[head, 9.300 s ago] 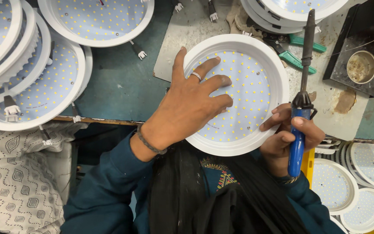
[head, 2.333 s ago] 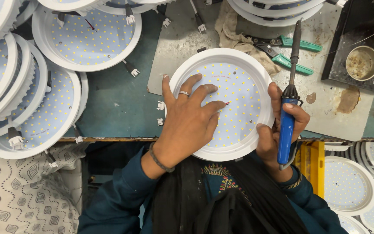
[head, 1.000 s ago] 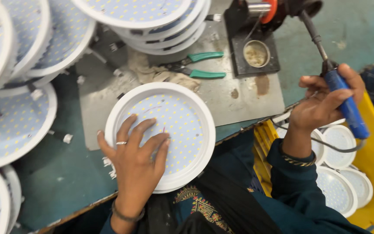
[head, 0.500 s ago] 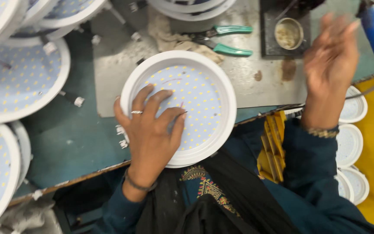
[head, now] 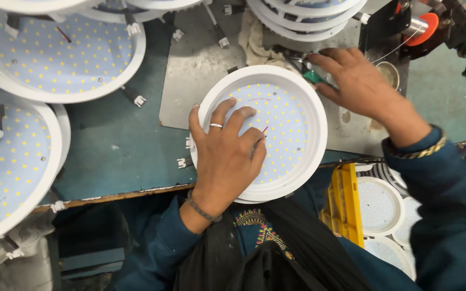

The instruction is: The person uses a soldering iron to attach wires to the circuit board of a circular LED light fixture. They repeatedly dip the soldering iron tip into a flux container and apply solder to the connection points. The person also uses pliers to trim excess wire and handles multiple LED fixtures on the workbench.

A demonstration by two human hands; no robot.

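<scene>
At centre frame, the left hand (head: 226, 156) lies flat, released, on the round white LED panel light (head: 292, 129) atop the grey metal table (head: 200, 70). Upper right, the right hand (head: 360, 81) seemingly grips green-handled pliers (head: 313, 77).

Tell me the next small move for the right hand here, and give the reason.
Probably close the right hand on the green-handled pliers and lift them. Its fingers already rest on the handles, while the left hand pins the round LED panel flat, a thin red wire showing beside it.
</scene>
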